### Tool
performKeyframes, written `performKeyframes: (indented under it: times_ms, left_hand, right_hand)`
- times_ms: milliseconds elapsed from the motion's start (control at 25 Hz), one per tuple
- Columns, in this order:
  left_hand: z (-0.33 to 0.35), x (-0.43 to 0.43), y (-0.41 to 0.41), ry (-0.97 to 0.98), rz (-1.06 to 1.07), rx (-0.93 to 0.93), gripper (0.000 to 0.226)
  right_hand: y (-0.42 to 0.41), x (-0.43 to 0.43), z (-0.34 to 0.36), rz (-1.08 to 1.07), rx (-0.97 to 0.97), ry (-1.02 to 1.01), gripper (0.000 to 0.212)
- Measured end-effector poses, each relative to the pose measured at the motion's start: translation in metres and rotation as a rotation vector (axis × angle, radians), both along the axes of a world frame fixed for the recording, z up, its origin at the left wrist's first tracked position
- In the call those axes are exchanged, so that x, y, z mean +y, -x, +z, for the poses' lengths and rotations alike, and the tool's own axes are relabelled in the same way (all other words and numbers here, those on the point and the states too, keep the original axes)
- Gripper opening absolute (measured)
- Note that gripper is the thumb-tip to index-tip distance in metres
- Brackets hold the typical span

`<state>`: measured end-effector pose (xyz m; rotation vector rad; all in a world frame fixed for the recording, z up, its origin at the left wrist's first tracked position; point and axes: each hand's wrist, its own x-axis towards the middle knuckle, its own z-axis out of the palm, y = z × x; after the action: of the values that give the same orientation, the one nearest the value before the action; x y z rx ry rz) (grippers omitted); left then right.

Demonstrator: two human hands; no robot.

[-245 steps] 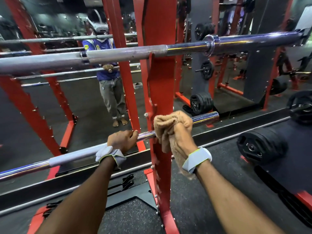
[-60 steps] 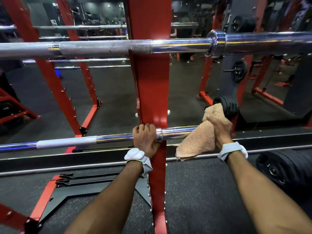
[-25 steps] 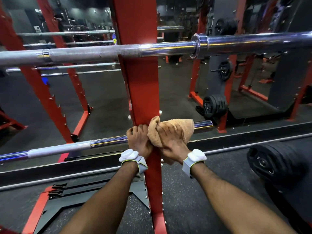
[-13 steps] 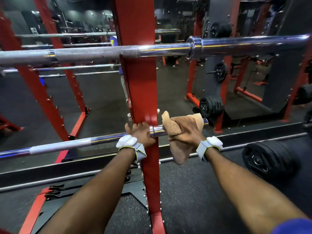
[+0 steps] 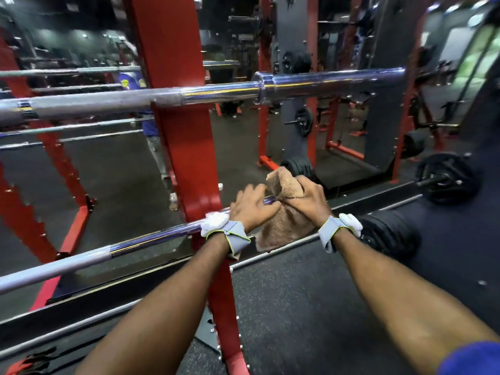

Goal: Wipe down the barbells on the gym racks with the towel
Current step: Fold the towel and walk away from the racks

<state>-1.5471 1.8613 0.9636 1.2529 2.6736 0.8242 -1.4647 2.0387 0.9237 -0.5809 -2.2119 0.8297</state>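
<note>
Barbell (image 5: 151,237) rests low on the rack (image 5: 189,158), our right hand (image 5: 307,197) clutching the towel (image 5: 284,228) round its end, left hand (image 5: 253,209) on it, grip too blurred to tell, so we should squeeze and twist along fully.

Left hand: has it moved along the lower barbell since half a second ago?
Yes. The left hand moved right, off the red upright, and is now beside the towel.

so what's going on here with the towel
A person is wiping the lower barbell on the red rack. Their right hand grips a tan towel bunched around the bar, while the left hand rests on the bar beside it. The upper barbell sits racked above.
</note>
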Motion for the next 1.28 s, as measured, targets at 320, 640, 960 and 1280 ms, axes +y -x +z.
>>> performKeyframes:
  times_ms: [320, 640, 960, 1280]
  left_hand:
    - [-0.001, 0.110, -0.067, -0.184, -0.399, -0.252, 0.032]
    - [-0.005, 0.229, -0.180, -0.179, -0.721, -0.280, 0.031]
    - [-0.010, 0.386, -0.302, -0.158, -0.937, -0.283, 0.031]
    - [-0.015, 0.470, -0.459, -0.142, -1.203, -0.364, 0.021]
  right_hand:
    - [-0.138, 0.048, 0.020, -0.357, 0.095, 0.064, 0.038]
    - [-0.282, 0.113, 0.022, -0.620, 0.129, 0.077, 0.038]
    - [-0.415, 0.216, 0.009, -0.864, 0.193, 0.123, 0.036]
    - [-0.552, 0.240, 0.021, -1.119, 0.203, 0.099, 0.034]
